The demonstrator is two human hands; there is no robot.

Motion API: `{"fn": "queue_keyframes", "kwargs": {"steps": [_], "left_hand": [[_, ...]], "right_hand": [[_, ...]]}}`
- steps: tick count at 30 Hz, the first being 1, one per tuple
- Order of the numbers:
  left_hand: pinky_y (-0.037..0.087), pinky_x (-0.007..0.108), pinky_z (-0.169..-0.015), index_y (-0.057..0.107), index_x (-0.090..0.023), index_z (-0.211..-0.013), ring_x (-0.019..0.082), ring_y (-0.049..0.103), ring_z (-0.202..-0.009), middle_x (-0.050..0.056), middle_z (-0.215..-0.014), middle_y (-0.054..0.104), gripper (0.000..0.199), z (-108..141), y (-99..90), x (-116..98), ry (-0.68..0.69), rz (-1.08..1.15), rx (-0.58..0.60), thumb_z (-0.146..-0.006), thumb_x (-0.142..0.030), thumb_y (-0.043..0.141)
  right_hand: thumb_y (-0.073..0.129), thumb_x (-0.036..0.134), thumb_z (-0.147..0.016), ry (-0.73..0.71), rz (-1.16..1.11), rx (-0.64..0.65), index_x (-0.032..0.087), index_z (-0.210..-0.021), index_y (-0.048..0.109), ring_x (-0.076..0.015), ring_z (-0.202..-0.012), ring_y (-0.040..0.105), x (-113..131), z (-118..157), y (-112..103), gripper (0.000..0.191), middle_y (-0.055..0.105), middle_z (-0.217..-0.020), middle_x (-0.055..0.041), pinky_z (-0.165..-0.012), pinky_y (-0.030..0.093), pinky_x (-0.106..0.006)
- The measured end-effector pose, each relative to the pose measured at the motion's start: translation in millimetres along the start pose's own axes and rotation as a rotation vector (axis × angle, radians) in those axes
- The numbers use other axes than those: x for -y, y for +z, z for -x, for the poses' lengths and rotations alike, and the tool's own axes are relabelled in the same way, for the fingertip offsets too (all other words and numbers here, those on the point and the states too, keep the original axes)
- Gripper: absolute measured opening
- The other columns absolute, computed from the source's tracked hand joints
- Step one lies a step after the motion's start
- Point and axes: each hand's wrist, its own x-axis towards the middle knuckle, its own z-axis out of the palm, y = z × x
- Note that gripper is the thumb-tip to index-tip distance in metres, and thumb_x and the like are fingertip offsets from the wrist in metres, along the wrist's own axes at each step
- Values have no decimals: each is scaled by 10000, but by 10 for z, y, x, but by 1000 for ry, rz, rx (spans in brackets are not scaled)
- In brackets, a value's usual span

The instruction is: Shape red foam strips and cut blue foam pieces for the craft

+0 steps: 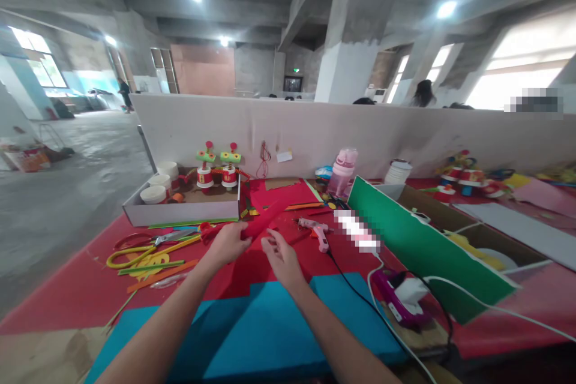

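My left hand (229,245) is closed, its fingers pinching a red paper strip (269,217) that slants up to the right over the red table. Just to its right, my right hand (283,257) has its fingers loosely bent and apart, close to the strip's lower edge; I cannot make out anything in it. A pink glue gun (318,234) lies to the right of my hands, its black cord running toward me. Red sheets (288,192) lie beyond the strip. Yellow-handled scissors (130,257) and pliers-like cutters with red handles (168,237) are on the left.
A shallow box (182,214) at the back left holds white cups and two cup figures. At right stand a green-sided box (423,246), a pink bottle (344,169) and a purple power strip (400,303) with cables. A blue pad (243,330) lies nearest me.
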Motion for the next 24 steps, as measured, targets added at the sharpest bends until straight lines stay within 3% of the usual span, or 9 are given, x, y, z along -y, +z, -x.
{"fn": "queue_keyframes", "kwargs": {"steps": [3,5,8,11,13,15,18,21,24], "left_hand": [[420,267,-689,613,-188,-878,214,636,-852,75,-887,688,145,-148,237,-162,-9,-46,3,-764,-206,525],[432,278,-719,605,-186,-958,226,635,-909,102,-982,682,197,-197,420,-235,-4,-81,-13,-784,-194,512],[443,281,-722,590,-184,-999,224,641,-911,115,-1063,663,212,-195,589,-252,18,-82,-33,-814,-187,487],[454,266,-681,599,-189,-913,191,641,-786,68,-876,679,154,-167,591,-153,100,206,22,-843,-297,515],[445,241,-569,599,-174,-879,152,608,-620,34,-719,645,305,-175,531,-44,102,583,101,-877,-451,470],[402,214,-480,580,-155,-790,115,544,-511,10,-628,587,430,-204,457,74,-32,879,-18,-867,-555,443],[379,186,-465,565,-149,-780,79,500,-489,-18,-618,561,443,-242,365,215,-141,1094,-241,-787,-592,559],[370,179,-455,585,-150,-863,74,494,-475,-30,-601,573,435,-245,321,286,-126,1221,-230,-733,-561,646],[296,172,-396,602,-133,-816,54,431,-394,-32,-527,567,422,-234,317,306,-210,1333,-299,-661,-503,734]], "right_hand": [[568,594,-781,173,-401,-125,206,-1063,588,-216,-956,621,-165,-342,206,480,672,-1017,-70,-749,508,-301],[601,632,-722,263,-540,-210,185,-935,608,-224,-889,640,-245,-541,283,495,689,-880,-70,-688,511,-293],[670,616,-661,322,-664,-216,168,-826,611,-211,-756,652,-327,-696,291,481,669,-731,-49,-610,505,-280],[697,563,-670,321,-742,-209,170,-866,622,-170,-653,637,-363,-727,203,444,645,-676,-3,-588,508,-266],[670,552,-717,337,-797,-188,172,-872,617,-160,-619,631,-343,-720,125,414,632,-647,12,-581,520,-271],[651,517,-767,344,-847,-94,164,-875,608,-156,-609,633,-295,-691,66,372,636,-639,8,-582,534,-278],[653,423,-812,426,-845,210,143,-905,602,-146,-580,632,-223,-592,61,300,644,-638,0,-604,557,-301],[636,403,-839,464,-778,424,129,-917,594,-135,-530,627,-205,-459,128,288,643,-621,0,-609,567,-316],[671,424,-808,471,-704,631,103,-945,603,-157,-566,659,-222,-381,170,356,677,-669,-41,-640,570,-338]]}}
